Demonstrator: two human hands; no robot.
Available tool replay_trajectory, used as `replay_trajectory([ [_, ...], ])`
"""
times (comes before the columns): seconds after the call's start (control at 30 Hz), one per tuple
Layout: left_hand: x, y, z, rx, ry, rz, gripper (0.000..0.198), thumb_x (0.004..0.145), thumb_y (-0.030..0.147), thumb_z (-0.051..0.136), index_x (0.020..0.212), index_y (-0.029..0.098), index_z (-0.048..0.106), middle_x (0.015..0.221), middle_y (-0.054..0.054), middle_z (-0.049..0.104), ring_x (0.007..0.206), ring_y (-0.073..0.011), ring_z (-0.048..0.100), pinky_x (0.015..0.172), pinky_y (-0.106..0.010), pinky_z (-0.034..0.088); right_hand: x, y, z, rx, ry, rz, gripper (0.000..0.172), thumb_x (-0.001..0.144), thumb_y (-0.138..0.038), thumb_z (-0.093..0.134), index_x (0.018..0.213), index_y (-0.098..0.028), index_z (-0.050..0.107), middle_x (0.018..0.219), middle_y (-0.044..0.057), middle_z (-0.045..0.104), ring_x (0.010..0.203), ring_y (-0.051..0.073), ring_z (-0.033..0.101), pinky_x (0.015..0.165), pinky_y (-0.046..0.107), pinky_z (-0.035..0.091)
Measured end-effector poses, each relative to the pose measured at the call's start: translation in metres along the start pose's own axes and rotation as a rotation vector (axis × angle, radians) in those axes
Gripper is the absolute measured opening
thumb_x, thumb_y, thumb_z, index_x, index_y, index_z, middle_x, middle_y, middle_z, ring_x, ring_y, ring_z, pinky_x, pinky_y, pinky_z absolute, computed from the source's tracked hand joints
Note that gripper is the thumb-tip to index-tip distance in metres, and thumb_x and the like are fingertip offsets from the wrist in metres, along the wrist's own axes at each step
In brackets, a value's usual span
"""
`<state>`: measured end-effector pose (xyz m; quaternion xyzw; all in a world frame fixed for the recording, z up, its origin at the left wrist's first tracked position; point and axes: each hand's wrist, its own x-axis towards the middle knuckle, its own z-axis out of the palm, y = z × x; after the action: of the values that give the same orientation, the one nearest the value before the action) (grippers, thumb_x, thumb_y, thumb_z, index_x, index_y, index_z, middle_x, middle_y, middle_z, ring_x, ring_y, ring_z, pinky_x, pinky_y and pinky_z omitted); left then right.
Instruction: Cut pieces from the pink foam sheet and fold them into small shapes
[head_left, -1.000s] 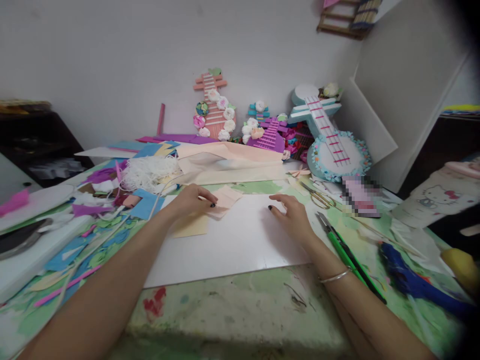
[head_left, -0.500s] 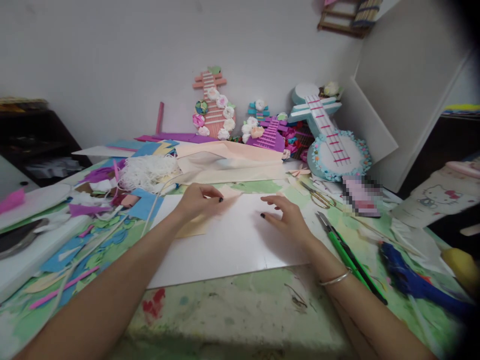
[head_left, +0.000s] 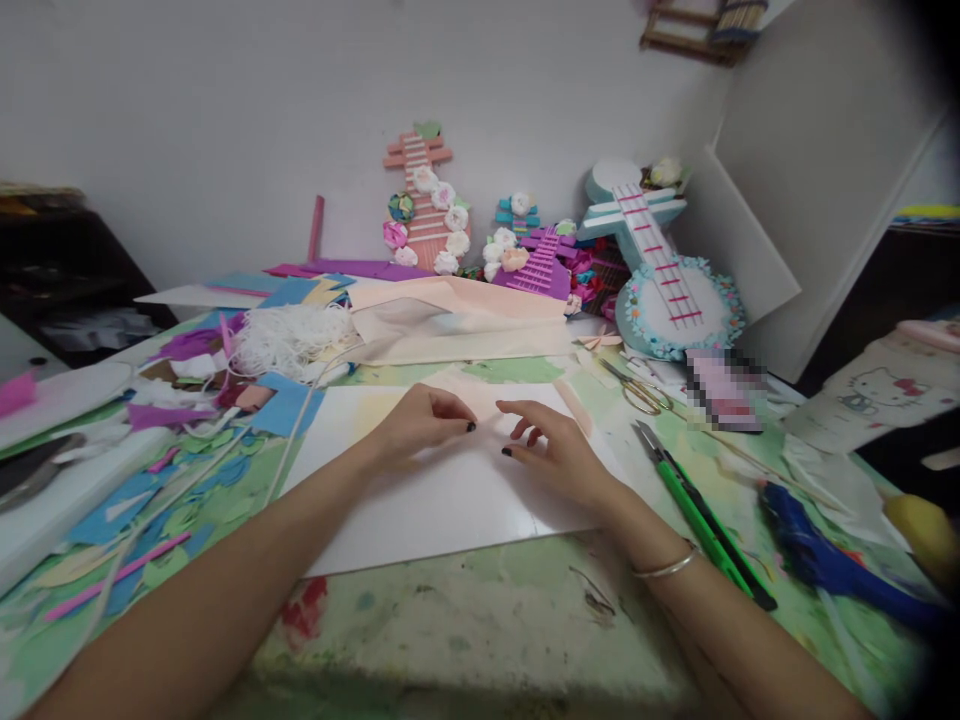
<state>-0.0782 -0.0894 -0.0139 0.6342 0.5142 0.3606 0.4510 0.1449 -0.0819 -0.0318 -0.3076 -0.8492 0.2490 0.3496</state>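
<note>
My left hand (head_left: 424, 425) is above a white board (head_left: 360, 540), its thumb and fingers closed in a pinch on a thin, pale peach sheet of paper (head_left: 461, 382). The sheet shows faintly behind the fingertips, and its outline is blurred. Close by on the right is my right hand (head_left: 551, 450), thumb and fingers apart with nothing visible between them. A bracelet (head_left: 667, 562) circles the right wrist.
Right of the board lie a green utility knife (head_left: 701, 520), scissors (head_left: 641, 390) and a blue glue gun (head_left: 825, 565). Larger peach sheets (head_left: 465, 335) lie behind. Paper scraps (head_left: 187, 490) and white string (head_left: 289, 340) cover the left. A blue lute-shaped craft (head_left: 664, 270) leans at the back.
My left hand has moved right and slightly nearer, bringing the pale paper with it. My right hand has shifted a little left, so the hands are closer together.
</note>
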Motion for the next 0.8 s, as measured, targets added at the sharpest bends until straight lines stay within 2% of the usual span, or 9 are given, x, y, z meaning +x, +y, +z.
replay_trajectory([
  [0.07,-0.001,0.000,0.007,0.020,-0.052,0.048,0.019,0.065,0.029,0.068,0.075,0.014,0.072,0.058,0.000,0.062,0.049,-0.0066,0.045,0.046,-0.018,0.032,0.000,-0.003,0.003,0.022,-0.001,-0.020,0.044,0.079,-0.009,0.057,0.119,-0.024,0.057,0.114,0.007,0.061,0.071,0.011,0.058,0.062,0.025,0.049],
  [0.17,-0.001,-0.002,0.015,0.070,-0.091,0.093,0.018,0.067,0.029,0.068,0.074,0.014,0.072,0.063,-0.002,0.065,0.054,-0.0083,0.051,0.049,-0.018,0.036,0.001,-0.005,0.005,0.004,-0.020,-0.014,0.022,0.081,-0.010,0.057,0.097,-0.021,0.068,0.097,0.004,0.069,0.066,0.010,0.057,0.060,0.024,0.046],
  [0.23,0.000,-0.005,0.018,0.089,-0.098,0.095,0.017,0.067,0.030,0.067,0.073,0.014,0.072,0.066,-0.003,0.067,0.058,-0.0098,0.054,0.051,-0.019,0.038,0.001,-0.003,0.005,-0.009,-0.033,0.017,0.016,0.082,-0.013,0.058,0.087,-0.021,0.071,0.087,0.003,0.071,0.067,0.012,0.060,0.061,0.024,0.046],
  [0.4,0.001,-0.006,0.019,0.101,-0.103,0.079,0.015,0.068,0.029,0.066,0.074,0.016,0.072,0.067,-0.003,0.068,0.058,-0.0116,0.058,0.052,-0.021,0.041,-0.001,0.001,0.002,0.006,-0.048,0.069,0.019,0.083,-0.018,0.058,0.088,-0.025,0.075,0.090,0.001,0.075,0.078,0.017,0.068,0.070,0.027,0.052],
  [0.53,0.000,-0.003,0.017,0.111,-0.099,0.092,0.014,0.066,0.028,0.067,0.072,0.016,0.071,0.063,-0.002,0.067,0.055,-0.0113,0.056,0.050,-0.021,0.040,-0.001,0.003,-0.002,0.009,-0.054,0.073,0.021,0.082,-0.019,0.058,0.090,-0.027,0.076,0.096,0.002,0.075,0.087,0.020,0.070,0.077,0.031,0.055],
  [0.7,0.003,-0.004,0.014,0.087,-0.024,0.098,0.016,0.067,0.030,0.065,0.073,0.015,0.069,0.067,-0.002,0.066,0.056,-0.0107,0.055,0.052,-0.021,0.040,0.001,0.005,-0.008,-0.024,0.001,0.074,0.021,0.080,-0.016,0.059,0.087,-0.026,0.077,0.095,0.003,0.075,0.088,0.021,0.071,0.080,0.033,0.056],
  [0.8,0.009,-0.007,0.001,0.112,0.134,0.128,0.020,0.068,0.032,0.064,0.077,0.014,0.069,0.075,-0.004,0.069,0.061,-0.0119,0.057,0.055,-0.022,0.041,0.002,0.008,-0.010,-0.026,0.029,0.086,0.021,0.077,-0.013,0.060,0.082,-0.024,0.077,0.092,0.003,0.075,0.083,0.020,0.071,0.074,0.031,0.057],
])
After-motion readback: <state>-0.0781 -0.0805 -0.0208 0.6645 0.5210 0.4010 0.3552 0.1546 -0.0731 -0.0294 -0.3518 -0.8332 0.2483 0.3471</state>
